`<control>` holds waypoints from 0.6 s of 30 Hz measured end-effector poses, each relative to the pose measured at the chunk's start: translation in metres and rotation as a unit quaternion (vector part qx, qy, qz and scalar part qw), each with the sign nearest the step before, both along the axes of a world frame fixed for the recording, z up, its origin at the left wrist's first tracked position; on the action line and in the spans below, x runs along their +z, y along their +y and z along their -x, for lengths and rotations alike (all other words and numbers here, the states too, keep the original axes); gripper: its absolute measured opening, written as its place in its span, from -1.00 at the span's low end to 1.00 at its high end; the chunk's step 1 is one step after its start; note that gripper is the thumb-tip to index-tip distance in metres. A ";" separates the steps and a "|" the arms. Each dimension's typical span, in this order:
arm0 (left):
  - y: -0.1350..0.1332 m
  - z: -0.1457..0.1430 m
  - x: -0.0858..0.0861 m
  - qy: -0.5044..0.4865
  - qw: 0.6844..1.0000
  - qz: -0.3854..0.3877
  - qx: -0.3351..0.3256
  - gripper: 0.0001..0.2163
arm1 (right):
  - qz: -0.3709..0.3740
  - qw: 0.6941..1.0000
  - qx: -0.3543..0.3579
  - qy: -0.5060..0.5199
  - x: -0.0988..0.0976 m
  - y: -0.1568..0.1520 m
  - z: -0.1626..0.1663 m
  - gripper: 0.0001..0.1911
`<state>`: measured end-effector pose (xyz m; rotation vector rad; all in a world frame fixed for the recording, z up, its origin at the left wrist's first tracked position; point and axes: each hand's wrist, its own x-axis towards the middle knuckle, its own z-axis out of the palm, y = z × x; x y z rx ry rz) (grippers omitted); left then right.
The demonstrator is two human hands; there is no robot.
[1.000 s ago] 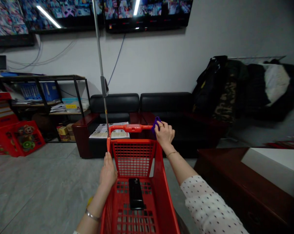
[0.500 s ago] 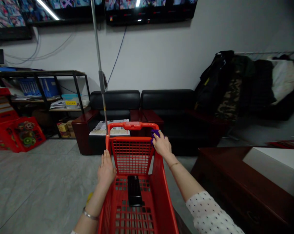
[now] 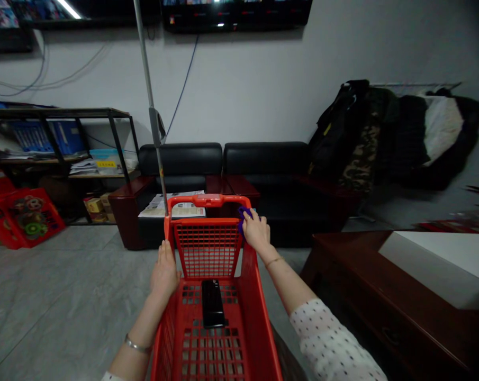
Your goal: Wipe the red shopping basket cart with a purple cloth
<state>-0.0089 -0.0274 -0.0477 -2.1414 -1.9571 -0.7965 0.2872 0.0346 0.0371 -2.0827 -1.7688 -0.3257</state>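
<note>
A red plastic shopping cart (image 3: 263,317) stands before me, its handle bar (image 3: 207,200) at the far end. My right hand (image 3: 256,231) is closed on a purple cloth (image 3: 241,219) and presses it against the cart's far right corner, below the handle. My left hand (image 3: 164,271) lies along the left rim, fingers stretched out and close together, thumb toward the inside. On the basket's slotted floor lies a glossy black flat object (image 3: 213,304); its kind is unclear. A grey metal pole (image 3: 147,79) rises from the handle's left corner.
Behind the cart stands a black sofa (image 3: 183,161) with newspapers (image 3: 171,206) on it. A brown wooden desk (image 3: 350,270) is close at right. Coats (image 3: 362,137) hang on a rack. Shelves (image 3: 84,112) and red boxes (image 3: 35,217) are at left.
The view has shifted, so the cart and room sit slightly further left and higher in the picture. The right hand stays on the same corner with the purple cloth; the left hand keeps its place.
</note>
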 end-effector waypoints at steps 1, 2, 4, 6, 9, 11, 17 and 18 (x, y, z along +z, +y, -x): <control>0.000 -0.001 0.002 0.000 1.000 0.010 0.006 -0.07 | -0.001 1.000 0.003 0.004 0.004 0.009 -0.001 -0.50; 0.000 -0.003 0.005 0.000 1.000 0.019 0.016 -0.08 | -0.002 1.000 0.009 0.007 0.004 0.014 -0.001 -0.50; -0.001 -0.006 0.010 0.002 0.999 0.037 0.037 -0.10 | -0.007 1.000 0.028 0.010 -0.004 0.007 0.000 -0.50; -0.002 -0.008 0.014 0.010 0.997 0.054 0.053 -0.13 | -0.018 0.998 0.053 0.010 -0.023 -0.018 0.003 -0.51; -0.006 -0.009 0.018 0.025 0.995 0.071 0.063 -0.16 | -0.045 0.994 0.093 0.021 -0.057 -0.075 0.010 -0.53; -0.007 -0.007 0.018 0.029 0.996 0.066 0.057 -0.16 | -0.063 0.991 0.109 0.036 -0.074 -0.114 0.015 -0.53; -0.004 0.002 0.009 0.005 1.000 0.027 0.010 -0.09 | -0.039 0.989 0.132 0.055 -0.078 -0.159 0.021 -0.52; -0.003 0.002 0.009 0.001 1.000 0.025 0.006 -0.08 | -0.031 0.989 0.137 0.051 -0.072 -0.151 0.019 -0.52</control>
